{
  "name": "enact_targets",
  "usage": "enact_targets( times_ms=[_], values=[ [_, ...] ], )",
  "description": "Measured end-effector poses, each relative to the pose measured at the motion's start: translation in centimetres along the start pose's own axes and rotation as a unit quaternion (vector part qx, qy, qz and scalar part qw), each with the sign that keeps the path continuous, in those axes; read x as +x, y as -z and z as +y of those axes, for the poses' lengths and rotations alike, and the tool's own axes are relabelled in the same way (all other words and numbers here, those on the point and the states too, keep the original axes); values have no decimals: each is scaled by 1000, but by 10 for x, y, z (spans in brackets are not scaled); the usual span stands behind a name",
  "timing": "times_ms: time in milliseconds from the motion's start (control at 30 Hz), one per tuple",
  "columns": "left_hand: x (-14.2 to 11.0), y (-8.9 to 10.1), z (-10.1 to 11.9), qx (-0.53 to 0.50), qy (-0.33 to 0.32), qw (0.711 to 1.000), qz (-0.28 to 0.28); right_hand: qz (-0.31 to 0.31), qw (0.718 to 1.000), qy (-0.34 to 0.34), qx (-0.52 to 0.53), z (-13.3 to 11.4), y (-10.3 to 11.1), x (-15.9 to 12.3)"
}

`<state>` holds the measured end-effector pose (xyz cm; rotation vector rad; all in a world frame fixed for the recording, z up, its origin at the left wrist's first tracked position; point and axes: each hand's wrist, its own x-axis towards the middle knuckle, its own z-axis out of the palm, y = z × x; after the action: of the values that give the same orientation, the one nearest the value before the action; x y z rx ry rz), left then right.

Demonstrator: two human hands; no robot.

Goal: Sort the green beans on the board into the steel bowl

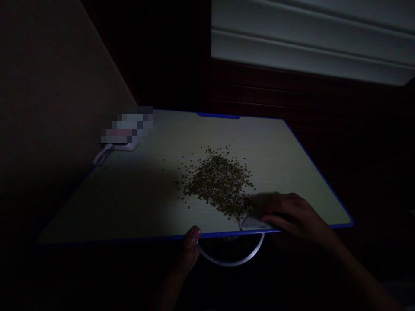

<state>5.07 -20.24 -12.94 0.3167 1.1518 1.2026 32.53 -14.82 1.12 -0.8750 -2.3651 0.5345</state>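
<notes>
A heap of small greenish seeds (217,179) lies spread on a pale, blue-edged folding tabletop (129,207). My right hand (292,214) is at the near right of the heap, fingers bent and closed over a pale, flat, card-like piece (254,222) that rests by the front edge. Some seeds touch that piece; its far end is hidden under my fingers. Just below the front edge shows the curved rim of a metal bowl (231,264). My left hand (188,252) grips this rim at its left side, thumb up against the table edge; the other fingers are hidden.
At the back left corner of the tabletop lies a white, blurred-out object (126,144) with a strap loop (102,155). A wall (58,86) borders the left side. Pale slatted panels (308,43) stand behind. The room is very dark.
</notes>
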Motion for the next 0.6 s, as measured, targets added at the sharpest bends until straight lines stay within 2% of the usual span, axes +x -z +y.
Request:
enact_targets(
  times_ms=[133,333,600],
  values=[
    [-1,-1,2,-4,12,1000,-11,-14,1000,7,19,0,2,-1],
    [-4,-4,5,-15,5,1000,16,-34,999,-28,24,0,4,-4],
    [-2,-3,2,-14,7,1000,12,-27,999,-29,23,1,5,-6]
  ],
)
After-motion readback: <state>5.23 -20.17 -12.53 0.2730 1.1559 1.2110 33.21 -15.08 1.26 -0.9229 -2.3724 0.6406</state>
